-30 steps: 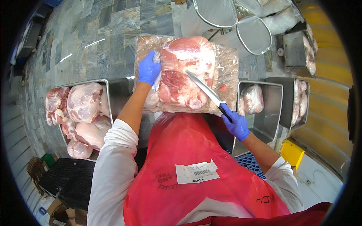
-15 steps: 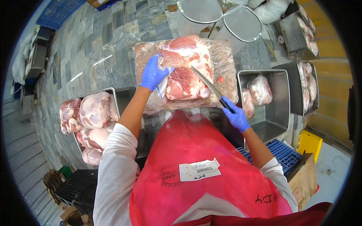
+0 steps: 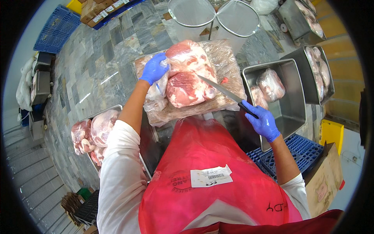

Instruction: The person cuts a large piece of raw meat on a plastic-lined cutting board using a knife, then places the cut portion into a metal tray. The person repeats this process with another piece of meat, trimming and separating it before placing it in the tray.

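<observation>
A large piece of raw pink meat (image 3: 189,70) with white fat lies on a plastic-wrapped board or box top (image 3: 228,58) in front of me. My left hand (image 3: 154,69), in a blue glove, is closed on crumpled clear plastic wrap (image 3: 156,90) along the meat's left side. My right hand (image 3: 261,120), also in a blue glove, grips the black handle of a long knife (image 3: 222,89). The blade points up and left, and its tip is over the meat's right half. I cannot tell whether the tip touches the meat.
Right of the board stands a metal tub (image 3: 293,111) holding wrapped meat (image 3: 270,84); another tub (image 3: 329,93) stands beyond it. At left, more meat (image 3: 104,126) fills a tub. Two metal hoops (image 3: 238,20) with clear bags stand ahead. A blue pallet (image 3: 288,152) lies lower right.
The whole view has shifted and tilted a little. My right hand has moved right and down relative to the board, drawing the knife back slightly. My left fingers have closed more around the plastic.
</observation>
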{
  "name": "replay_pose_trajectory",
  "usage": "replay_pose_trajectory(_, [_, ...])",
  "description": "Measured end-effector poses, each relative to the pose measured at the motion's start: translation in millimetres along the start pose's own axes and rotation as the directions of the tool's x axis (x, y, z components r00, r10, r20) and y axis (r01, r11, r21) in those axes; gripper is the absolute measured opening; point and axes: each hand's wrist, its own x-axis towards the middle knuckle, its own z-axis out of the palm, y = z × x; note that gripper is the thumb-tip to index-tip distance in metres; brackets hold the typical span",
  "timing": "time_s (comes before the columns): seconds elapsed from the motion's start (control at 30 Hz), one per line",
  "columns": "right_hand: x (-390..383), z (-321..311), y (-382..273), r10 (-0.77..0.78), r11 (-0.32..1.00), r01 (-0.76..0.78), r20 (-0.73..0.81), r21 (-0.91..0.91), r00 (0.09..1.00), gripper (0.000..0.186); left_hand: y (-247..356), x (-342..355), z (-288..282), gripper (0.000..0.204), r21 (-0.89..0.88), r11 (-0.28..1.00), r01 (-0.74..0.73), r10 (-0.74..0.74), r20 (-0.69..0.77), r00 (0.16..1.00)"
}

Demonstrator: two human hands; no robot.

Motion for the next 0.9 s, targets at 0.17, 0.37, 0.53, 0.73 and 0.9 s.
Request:
replay_pose_trajectory(0.17, [20.4,-12.4,-24.1,-0.056,0.998,0.056,0.055,0.011,0.997,0.048,13.2,7.4,2.1,0.048,0.035,0.996,0.085,-0.086,0.033,0.996])
replay_pose_trajectory(0.37, [35.9,-24.2,-41.9,-0.105,0.988,0.099,0.052,0.118,0.993,0.042,20.6,-2.0,4.1,0.05,0.03,0.991,0.127,-0.126,-0.028,0.992])
replay_pose_trajectory(0.53, [53.5,-55.4,-81.1,-0.057,0.996,0.066,0.165,-0.055,0.985,0.04,14.6,-18.9,21.5,0.043,-0.041,0.993,0.11,-0.116,-0.204,0.972])
replay_pose_trajectory(0.73, [98.6,-97.0,-141.3,0.01,0.929,0.107,0.312,-0.355,0.95,0.037,17.2,-30.9,27.3,0.04,-0.067,0.992,0.106,-0.12,-0.267,0.956])
replay_pose_trajectory(0.9, [141.2,-96.3,-162.8,-0.015,0.885,0.21,0.424,-0.417,0.905,0.035,30.5,-36.4,25.4,0.038,-0.116,0.978,0.173,-0.198,-0.262,0.945])
